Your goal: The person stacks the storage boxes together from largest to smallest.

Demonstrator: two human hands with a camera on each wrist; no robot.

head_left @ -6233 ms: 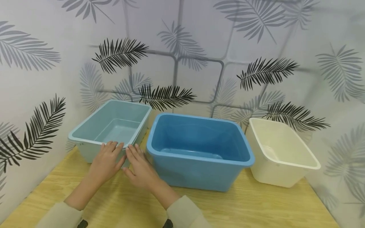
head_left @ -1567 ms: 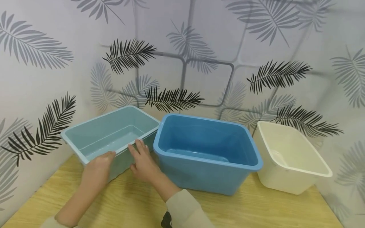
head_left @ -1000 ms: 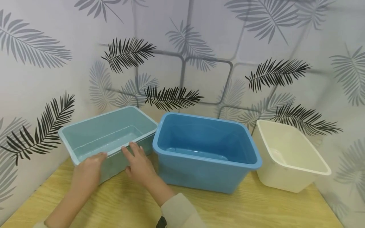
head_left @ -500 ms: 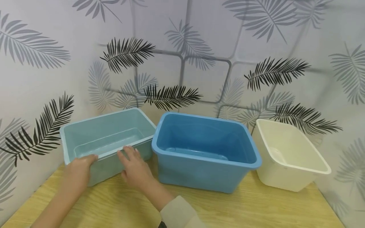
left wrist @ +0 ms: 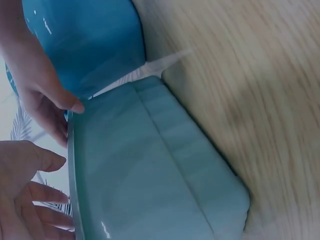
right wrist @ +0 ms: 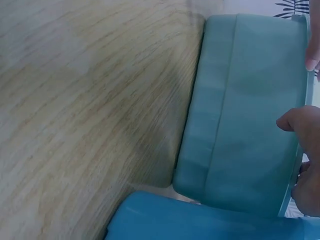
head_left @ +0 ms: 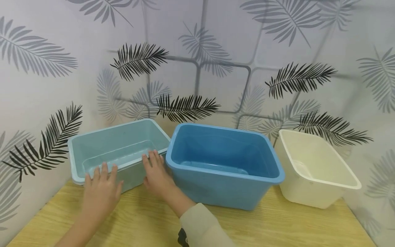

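Observation:
A pale blue-green plastic tub [head_left: 132, 173] stands on the table at the left, opening upward. My left hand [head_left: 102, 193] is at its near rim, fingers extended over the edge and thumb apart at the outside. Farther right on the same rim rests my right hand [head_left: 158, 178], fingertips over the edge, thumb low by the outer wall. In the left wrist view, the right hand [left wrist: 42, 90] straddles the rim above the left hand [left wrist: 25, 190]. The right wrist view shows the right thumb [right wrist: 286, 121] near the tub's outer wall [right wrist: 250, 110].
A deeper blue tub [head_left: 216, 188] stands close against the pale one's right side. Beyond it, a cream tub [head_left: 303, 192] sits at the right. All three are on a wood-grain table [head_left: 148, 223], with a leaf-patterned wall covering [head_left: 222, 89] behind.
The pale tub has turned, its near side swinging left until its long side faces me. My left hand gripped its near left corner, then relaxed and shifted right along the rim, fingers now spread.

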